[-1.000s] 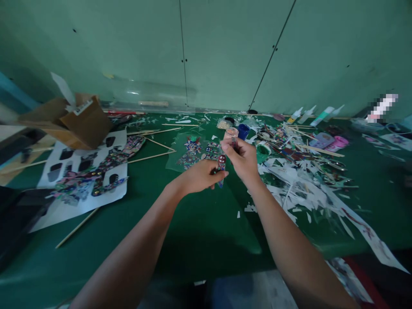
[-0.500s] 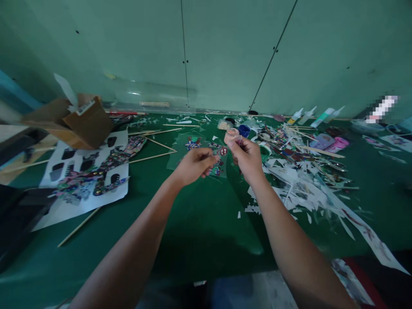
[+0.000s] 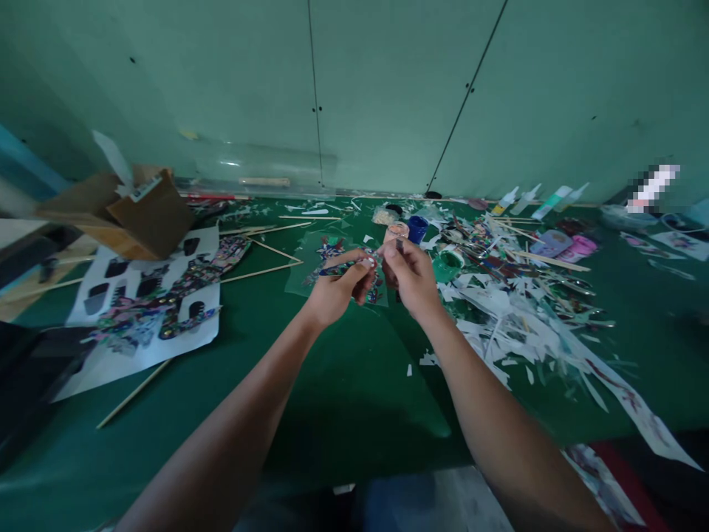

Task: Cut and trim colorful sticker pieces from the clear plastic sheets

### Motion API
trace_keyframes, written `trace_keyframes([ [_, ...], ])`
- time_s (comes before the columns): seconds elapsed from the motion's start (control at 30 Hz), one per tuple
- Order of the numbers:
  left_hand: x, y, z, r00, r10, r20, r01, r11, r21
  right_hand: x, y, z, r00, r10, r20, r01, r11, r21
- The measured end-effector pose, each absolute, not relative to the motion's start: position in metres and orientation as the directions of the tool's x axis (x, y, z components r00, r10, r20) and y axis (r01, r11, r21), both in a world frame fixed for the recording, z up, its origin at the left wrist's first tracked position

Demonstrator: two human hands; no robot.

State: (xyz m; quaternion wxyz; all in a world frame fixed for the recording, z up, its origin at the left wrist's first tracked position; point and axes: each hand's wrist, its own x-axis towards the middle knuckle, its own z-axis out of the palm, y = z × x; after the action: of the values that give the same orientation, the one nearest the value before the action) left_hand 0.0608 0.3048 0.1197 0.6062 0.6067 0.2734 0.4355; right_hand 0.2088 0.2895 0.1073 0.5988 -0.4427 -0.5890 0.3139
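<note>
Above the middle of the table, my left hand point(image 3: 340, 284) pinches a small red-and-white piece point(image 3: 371, 261) between thumb and fingertips. Just to its right, my right hand point(image 3: 413, 277) is closed on a thin dark strip point(image 3: 399, 244), mostly covered by the fingers. The fingertips of both hands are close together. Under them lies a clear plastic sheet point(image 3: 299, 275) with colourful cut-out pieces point(image 3: 331, 244) on it, partly hidden by my left hand. Behind my right hand stand an open jar of peach-coloured paint point(image 3: 396, 232) and a blue jar point(image 3: 418, 227).
A green jar point(image 3: 447, 262) and white paper scraps point(image 3: 507, 321) lie to the right, with several glue bottles point(image 3: 507, 200) behind. On the left, a cardboard box point(image 3: 149, 218) sits on a white sheet point(image 3: 191, 342) bearing dark decorated shapes. Thin wooden sticks point(image 3: 136, 391) lie around.
My right hand has shifted slightly left and down, nearer my left hand. The red-and-white piece has moved a little left and is now more covered by my left fingers.
</note>
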Motion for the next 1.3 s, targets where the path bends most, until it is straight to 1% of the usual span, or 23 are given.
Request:
trace_keyframes([
  [0.07, 0.061, 0.306, 0.12, 0.416, 0.889, 0.191, -0.244, -0.093, 0.965, 0.209, 0.288, 0.107, 0.086, 0.877, 0.473, 0.191, 0.451, -0.872],
  [0.13, 0.062, 0.306, 0.122, 0.368, 0.913, 0.178, -0.278, -0.075, 0.958, 0.209, 0.286, 0.108, 0.057, 0.85, 0.524, 0.29, 0.488, -0.823],
  [0.23, 0.063, 0.305, 0.125, 0.321, 0.935, 0.151, -0.279, -0.059, 0.959, 0.209, 0.283, 0.109, 0.002, 0.822, 0.569, 0.458, 0.505, -0.731],
  [0.33, 0.063, 0.305, 0.127, 0.293, 0.945, 0.144, -0.281, -0.059, 0.958, 0.208, 0.281, 0.11, -0.07, 0.799, 0.597, 0.549, 0.53, -0.646],
  [0.47, 0.063, 0.304, 0.126, 0.278, 0.945, 0.171, -0.327, -0.074, 0.942, 0.206, 0.281, 0.107, -0.128, 0.747, 0.653, 0.578, 0.591, -0.563],
  [0.57, 0.065, 0.302, 0.125, 0.29, 0.941, 0.174, -0.382, -0.053, 0.922, 0.204, 0.281, 0.106, -0.135, 0.731, 0.669, 0.587, 0.603, -0.54],
  [0.8, 0.066, 0.299, 0.13, 0.354, 0.931, 0.083, -0.461, 0.097, 0.882, 0.202, 0.279, 0.108, -0.126, 0.692, 0.711, 0.609, 0.619, -0.495],
  [1.0, 0.066, 0.3, 0.134, 0.394, 0.919, 0.027, -0.518, 0.197, 0.833, 0.198, 0.278, 0.108, -0.06, 0.647, 0.76, 0.675, 0.587, -0.447],
  [1.1, 0.066, 0.3, 0.134, 0.396, 0.918, 0.016, -0.529, 0.213, 0.821, 0.196, 0.277, 0.108, -0.031, 0.63, 0.776, 0.673, 0.587, -0.45],
  [1.3, 0.063, 0.302, 0.131, 0.436, 0.9, 0.012, -0.541, 0.252, 0.803, 0.194, 0.276, 0.108, -0.005, 0.646, 0.763, 0.681, 0.561, -0.471],
])
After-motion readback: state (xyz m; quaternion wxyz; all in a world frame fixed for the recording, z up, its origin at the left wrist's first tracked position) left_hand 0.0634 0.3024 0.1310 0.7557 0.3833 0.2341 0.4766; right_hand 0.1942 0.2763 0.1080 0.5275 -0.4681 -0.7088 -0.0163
